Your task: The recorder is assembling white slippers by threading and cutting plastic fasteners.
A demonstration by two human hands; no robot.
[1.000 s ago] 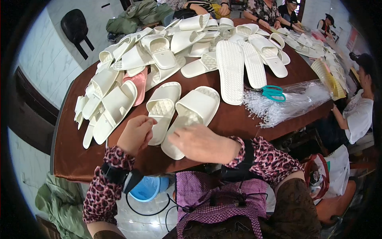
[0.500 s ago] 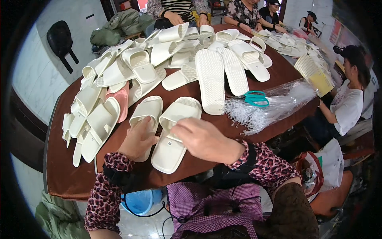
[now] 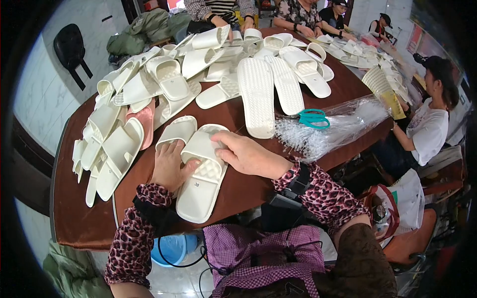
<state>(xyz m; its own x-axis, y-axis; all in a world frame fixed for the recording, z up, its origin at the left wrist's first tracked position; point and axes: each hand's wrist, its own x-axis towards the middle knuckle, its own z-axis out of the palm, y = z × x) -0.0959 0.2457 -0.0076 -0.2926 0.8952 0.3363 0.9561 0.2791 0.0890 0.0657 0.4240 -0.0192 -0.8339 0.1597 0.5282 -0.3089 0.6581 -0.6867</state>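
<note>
A pair of white slippers lies toe-away at the table's near edge, side by side and overlapping. My left hand (image 3: 171, 165) rests on the left slipper (image 3: 177, 130), fingers over its strap, while its thumb reaches to the strap opening of the right slipper (image 3: 200, 191). The right slipper lies sole down, its textured footbed and heel showing. My right hand (image 3: 247, 154) grips the right side of this slipper's strap between thumb and fingers. The left slipper's heel is mostly hidden behind my left hand and the right slipper.
Piled white slippers (image 3: 166, 74) cover the far and left parts of the brown table (image 3: 144, 218), with a pink slipper (image 3: 144, 121) among them. Teal-handled scissors (image 3: 314, 118) lie on a bundle of clear plastic strands (image 3: 338, 130). Other people work around the table. A blue bucket (image 3: 174, 251) stands below.
The right slipper has shifted left against the left slipper. My right hand has moved from the strap opening to the strap's right side. My left thumb now touches the right slipper.
</note>
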